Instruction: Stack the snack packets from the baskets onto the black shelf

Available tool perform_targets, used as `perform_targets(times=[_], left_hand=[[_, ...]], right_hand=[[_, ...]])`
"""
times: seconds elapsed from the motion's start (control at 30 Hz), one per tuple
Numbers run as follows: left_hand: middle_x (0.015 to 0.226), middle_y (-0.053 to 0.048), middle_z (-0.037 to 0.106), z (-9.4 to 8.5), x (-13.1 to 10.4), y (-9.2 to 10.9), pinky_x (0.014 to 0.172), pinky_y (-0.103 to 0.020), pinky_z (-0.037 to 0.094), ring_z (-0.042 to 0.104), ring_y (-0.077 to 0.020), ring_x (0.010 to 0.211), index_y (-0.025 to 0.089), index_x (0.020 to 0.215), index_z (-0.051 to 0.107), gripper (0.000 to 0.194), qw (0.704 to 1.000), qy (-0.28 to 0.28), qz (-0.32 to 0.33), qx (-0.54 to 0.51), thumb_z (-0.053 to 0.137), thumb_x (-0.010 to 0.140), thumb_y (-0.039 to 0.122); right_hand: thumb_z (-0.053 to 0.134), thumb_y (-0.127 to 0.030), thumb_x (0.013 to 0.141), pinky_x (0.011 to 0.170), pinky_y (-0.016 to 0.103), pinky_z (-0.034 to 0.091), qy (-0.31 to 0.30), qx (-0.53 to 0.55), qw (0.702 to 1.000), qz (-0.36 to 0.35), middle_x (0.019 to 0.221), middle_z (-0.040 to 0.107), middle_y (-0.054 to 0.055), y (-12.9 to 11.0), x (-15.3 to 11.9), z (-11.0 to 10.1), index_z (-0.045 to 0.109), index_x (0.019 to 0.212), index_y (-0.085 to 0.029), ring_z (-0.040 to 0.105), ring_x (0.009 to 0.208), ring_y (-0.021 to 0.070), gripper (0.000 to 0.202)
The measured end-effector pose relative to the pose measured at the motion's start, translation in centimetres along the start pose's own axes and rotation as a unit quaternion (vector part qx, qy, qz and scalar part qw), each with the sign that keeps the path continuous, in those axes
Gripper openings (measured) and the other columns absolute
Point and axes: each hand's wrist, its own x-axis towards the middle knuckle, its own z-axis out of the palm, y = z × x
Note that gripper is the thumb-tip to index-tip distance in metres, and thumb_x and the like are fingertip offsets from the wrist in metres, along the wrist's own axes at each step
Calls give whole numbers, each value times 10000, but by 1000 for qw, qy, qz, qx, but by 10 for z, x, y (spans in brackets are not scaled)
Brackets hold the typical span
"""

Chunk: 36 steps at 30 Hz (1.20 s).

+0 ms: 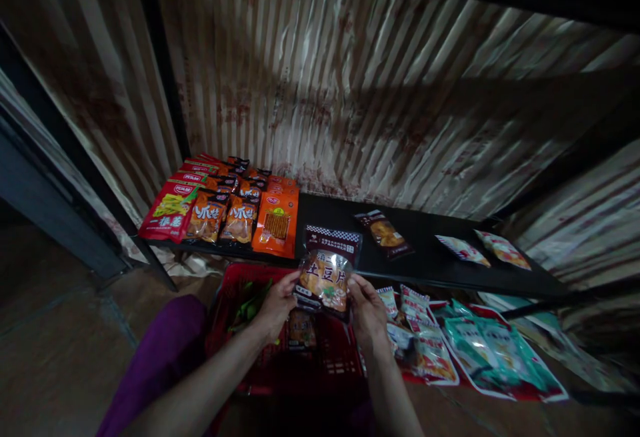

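A dark purple bag of potato chips [327, 270] with a clear window is held up in front of the shelf's edge. My left hand [279, 307] pinches its lower left side, and my right hand [367, 310] grips the lower right side. Below the bag stands a red basket [235, 277], partly covered by my forearms. Inside the basket lie another dark snack packet [301, 329] and some green items [247, 300]. A second dark bag of chips [384, 232] lies flat on the black shelf [330, 214] behind.
Red packets [173, 207], black-and-orange packets [240, 217] and orange packets [277, 220] stand in rows on the shelf's left. Two small white packets [463, 250] lie at its right. Below right are white-and-red packets [433, 350] and teal packets [495, 350]. A metal post [160, 57] rises at the left.
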Motion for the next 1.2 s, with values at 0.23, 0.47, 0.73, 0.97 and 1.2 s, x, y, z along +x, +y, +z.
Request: perform_targets(times=[0.23, 0.47, 0.73, 0.97, 1.2], left_hand=[[1138, -77, 663, -14, 16, 7, 914, -315, 453, 612, -189, 1044, 172, 1158, 599, 596, 999, 29, -8, 29, 534, 597, -16], [1075, -62, 683, -24, 13, 10, 921, -313, 450, 624, -171, 998, 173, 1195, 583, 612, 998, 38, -3, 57, 549, 610, -6], [1110, -63, 677, -14, 6, 9, 915, -309, 462, 632, -170, 997, 185, 1140, 618, 612, 996, 72, 8, 43, 495, 585, -42], [1024, -51, 701, 2, 29, 6, 865, -315, 492, 656, -170, 916, 195, 1081, 650, 538, 995, 85, 10, 52, 522, 616, -43], [997, -59, 706, 22, 90, 9, 909, -306, 465, 647, -151, 918, 146, 1059, 645, 566, 987, 138, 29, 76, 424, 601, -100]], right_hand=[[799, -331, 552, 583, 250, 443, 10, -12, 1000, -24, 669, 631, -64, 9, 12, 21, 633, 765, -233, 537, 577, 99, 288], [784, -345, 573, 625, 271, 439, 1, -27, 999, -45, 696, 617, -49, 13, 4, 28, 631, 804, -224, 529, 614, 103, 302], [829, -319, 519, 692, 297, 508, -15, 13, 1000, 8, 817, 688, -15, 2, -9, 26, 663, 828, -228, 617, 728, 137, 362], [813, -371, 510, 542, 264, 492, 0, -19, 1000, -7, 680, 653, -46, 0, 18, 20, 624, 778, -238, 584, 572, 127, 354], [798, -369, 472, 465, 232, 417, 47, -53, 997, -39, 587, 593, -57, -4, 81, 33, 611, 697, -224, 508, 502, 105, 326]])
